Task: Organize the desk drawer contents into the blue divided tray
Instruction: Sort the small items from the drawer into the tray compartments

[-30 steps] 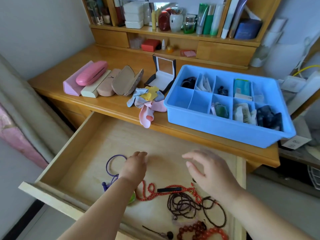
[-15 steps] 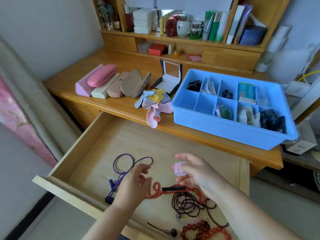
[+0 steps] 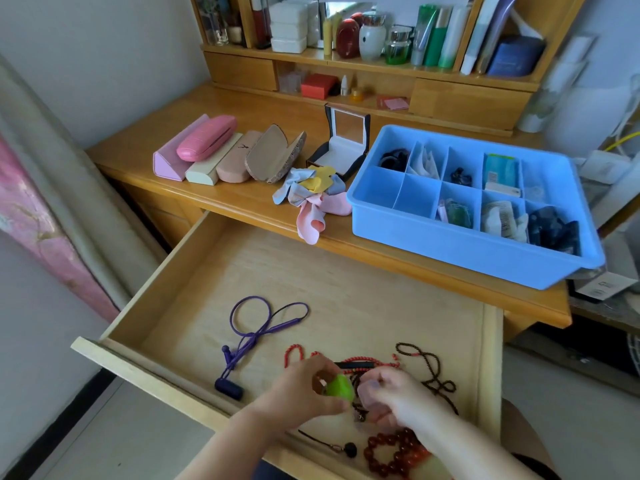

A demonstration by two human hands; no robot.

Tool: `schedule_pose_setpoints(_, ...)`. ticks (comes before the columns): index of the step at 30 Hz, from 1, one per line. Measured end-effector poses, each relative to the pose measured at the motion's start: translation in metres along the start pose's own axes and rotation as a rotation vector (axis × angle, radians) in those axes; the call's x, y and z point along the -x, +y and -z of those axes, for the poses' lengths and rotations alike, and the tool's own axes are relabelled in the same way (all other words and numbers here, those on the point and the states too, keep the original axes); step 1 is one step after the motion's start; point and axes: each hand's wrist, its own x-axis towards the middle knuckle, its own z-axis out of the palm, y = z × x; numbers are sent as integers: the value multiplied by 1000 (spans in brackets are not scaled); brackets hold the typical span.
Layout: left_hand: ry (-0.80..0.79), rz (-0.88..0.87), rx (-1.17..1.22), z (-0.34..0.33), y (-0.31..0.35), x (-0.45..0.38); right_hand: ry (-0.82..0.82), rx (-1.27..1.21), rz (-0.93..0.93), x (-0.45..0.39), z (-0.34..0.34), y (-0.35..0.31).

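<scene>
the left hand [image 3: 304, 393] grips a green ball [image 3: 340, 388] over the drawer [image 3: 277, 271], near its front edge; the right hand [image 3: 394, 396] pinches a pale lilac piece [image 3: 369, 392] just beside it. beads [image 3: 391, 452] lie under both. beyond the drawer, the blue tray [image 3: 450, 247] sits on the desk [image 3: 242, 105].

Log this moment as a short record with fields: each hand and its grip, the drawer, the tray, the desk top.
left hand: grip on a small green object
right hand: grip on a small pale pink object
drawer: open; purple cord, bead strings inside
blue divided tray: on the desk, two near-left compartments bare
desk top: glasses cases, cloths, open jewellery box
</scene>
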Motion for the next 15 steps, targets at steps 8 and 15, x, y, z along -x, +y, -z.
schedule_pose_setpoints(8, 40, -9, -518, -5, -7, -6, 176, 564, 325, -1, -20, 23)
schedule_pose_setpoints(15, 502, 332, -751, 75, -44, -28, 387, 465, 365, 6, -2, 10)
